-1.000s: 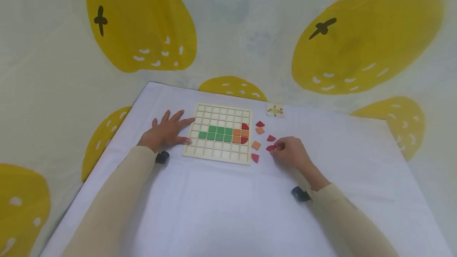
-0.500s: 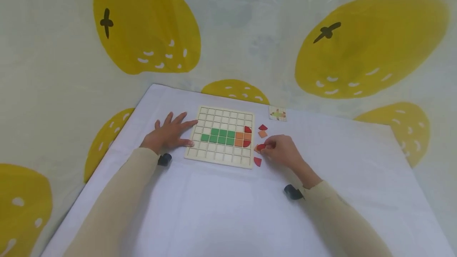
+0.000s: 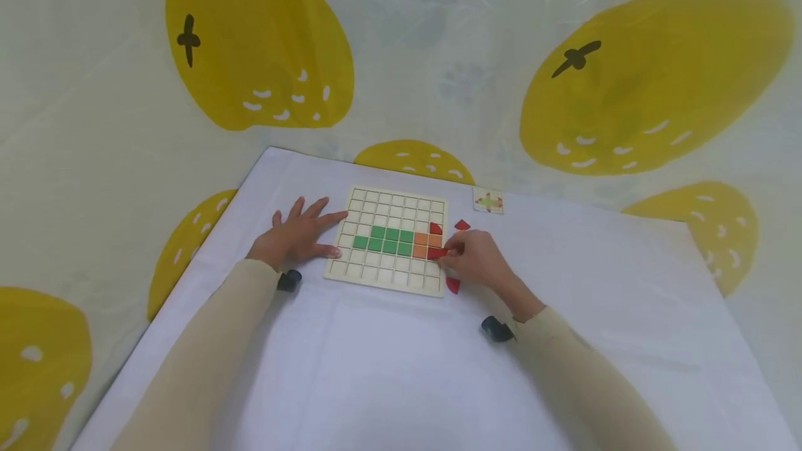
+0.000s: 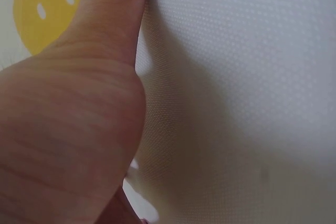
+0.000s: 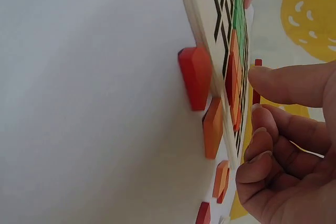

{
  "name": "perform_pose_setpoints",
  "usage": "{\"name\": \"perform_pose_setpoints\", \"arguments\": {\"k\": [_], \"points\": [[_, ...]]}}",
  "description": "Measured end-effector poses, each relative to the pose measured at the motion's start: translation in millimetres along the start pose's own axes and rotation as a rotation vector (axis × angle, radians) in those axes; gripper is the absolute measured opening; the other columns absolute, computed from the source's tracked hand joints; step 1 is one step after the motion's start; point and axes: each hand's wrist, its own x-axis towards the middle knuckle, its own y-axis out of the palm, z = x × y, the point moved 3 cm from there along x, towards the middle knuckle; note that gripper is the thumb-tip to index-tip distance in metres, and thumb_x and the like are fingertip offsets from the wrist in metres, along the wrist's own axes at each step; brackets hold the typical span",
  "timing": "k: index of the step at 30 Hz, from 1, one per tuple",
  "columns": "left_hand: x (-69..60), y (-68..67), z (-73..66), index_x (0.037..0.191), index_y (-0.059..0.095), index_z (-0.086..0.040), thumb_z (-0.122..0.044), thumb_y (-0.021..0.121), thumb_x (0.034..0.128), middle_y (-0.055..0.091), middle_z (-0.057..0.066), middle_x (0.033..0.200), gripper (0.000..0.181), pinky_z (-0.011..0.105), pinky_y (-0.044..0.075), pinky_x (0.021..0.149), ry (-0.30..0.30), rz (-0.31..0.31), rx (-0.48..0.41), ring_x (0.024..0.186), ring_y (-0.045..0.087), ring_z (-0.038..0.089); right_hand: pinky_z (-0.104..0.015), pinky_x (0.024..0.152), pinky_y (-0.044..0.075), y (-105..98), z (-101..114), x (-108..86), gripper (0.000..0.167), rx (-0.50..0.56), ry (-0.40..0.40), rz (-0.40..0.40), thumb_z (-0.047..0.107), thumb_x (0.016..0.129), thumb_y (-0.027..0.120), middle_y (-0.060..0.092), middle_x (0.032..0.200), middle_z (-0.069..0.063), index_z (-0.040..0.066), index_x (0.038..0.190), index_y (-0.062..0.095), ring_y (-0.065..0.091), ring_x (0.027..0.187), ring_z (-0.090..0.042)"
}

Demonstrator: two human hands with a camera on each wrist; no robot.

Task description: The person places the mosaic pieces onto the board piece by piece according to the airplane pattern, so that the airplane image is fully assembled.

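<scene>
1 red piece in the right hand

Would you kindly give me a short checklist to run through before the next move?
1. Left hand at the board: ok, touching its left edge.
2. Red piece gripped: ok, the right hand pinches it.
3. Red piece laid in a square: not ok, it is held above the board.
4. Target square: cannot tell which one is meant.
5. Card within sight: ok, near the board's far right corner.
6. Loose pieces all placed: not ok, some lie right of the board.
</scene>
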Motion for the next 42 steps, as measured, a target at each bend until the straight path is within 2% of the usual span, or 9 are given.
{"name": "perform_pose_setpoints", "arguments": {"k": [5, 13, 18, 24, 31, 42], "points": [[-0.8, 0.9, 2.1, 0.162, 0.015, -0.056, -0.074, 0.065, 0.0873, 0.0, 0.001, 0.179, 0.091, 0.084, 0.007, 0.119, -0.004, -0.003, 0.0, 0.161, -0.005, 0.051, -0.025, 0.066, 0.052, 6.7, 13.7, 6.3, 0.03, 0.012, -0.047, 0.001, 0.025, 0.089, 0.083, 0.067, 0.086, -0.007, 0.008, 0.114, 0.078, 0.059, 0.089, -0.022], [-3.8, 1.7, 0.8, 0.163, 0.015, -0.054, -0.073, 0.063, 0.0891, -0.001, 0.002, 0.179, 0.09, 0.083, 0.006, 0.12, 0.008, -0.004, -0.015, 0.161, -0.006, 0.051, -0.024, 0.061, 0.048, 17.2, 29.0, 12.6, 0.032, 0.064, -0.07, 0.026, 0.026, 0.089, 0.084, 0.066, 0.085, -0.006, 0.008, 0.115, 0.078, 0.059, 0.084, -0.022], [-4.8, 1.3, 1.7, 0.163, 0.015, -0.054, -0.072, 0.063, 0.0897, 0.0, 0.002, 0.179, 0.089, 0.083, 0.006, 0.12, 0.011, -0.015, -0.012, 0.161, -0.005, 0.051, -0.025, 0.065, 0.051, 20.3, 37.9, 15.5, 0.026, 0.065, -0.1, 0.013, 0.026, 0.089, 0.083, 0.068, 0.086, -0.004, 0.009, 0.108, 0.079, 0.061, 0.086, -0.022], [-4.1, 1.6, 1.3, 0.163, 0.015, -0.054, -0.074, 0.063, 0.0884, 0.0, 0.002, 0.179, 0.09, 0.083, 0.007, 0.12, 0.009, -0.012, -0.005, 0.162, -0.005, 0.051, -0.026, 0.069, 0.052, 24.9, 46.8, 20.0, 0.029, 0.066, -0.122, 0.009, 0.027, 0.089, 0.083, 0.069, 0.088, -0.003, 0.01, 0.112, 0.079, 0.061, 0.089, -0.022], [-5.3, -2.6, -3.8, 0.162, 0.017, -0.054, -0.071, 0.064, 0.0896, 0.002, 0.003, 0.179, 0.089, 0.084, 0.007, 0.119, 0.008, -0.022, -0.01, 0.161, -0.004, 0.052, -0.027, 0.069, 0.05, 29.9, 57.3, 27.5, 0.024, 0.096, -0.154, 0.015, 0.025, 0.089, 0.084, 0.067, 0.084, -0.004, 0.009, 0.106, 0.079, 0.06, 0.086, -0.022], [-5.5, -0.7, -2.8, 0.162, 0.015, -0.055, -0.07, 0.064, 0.0907, 0.001, 0.002, 0.179, 0.088, 0.084, 0.009, 0.119, 0.008, -0.029, 0.022, 0.161, -0.002, 0.052, -0.026, 0.069, 0.049, 38.9, 70.6, 35.1, 0.022, 0.112, -0.173, 0.035, 0.022, 0.09, 0.083, 0.068, 0.083, -0.004, 0.007, 0.106, 0.079, 0.06, 0.084, -0.021]]}}
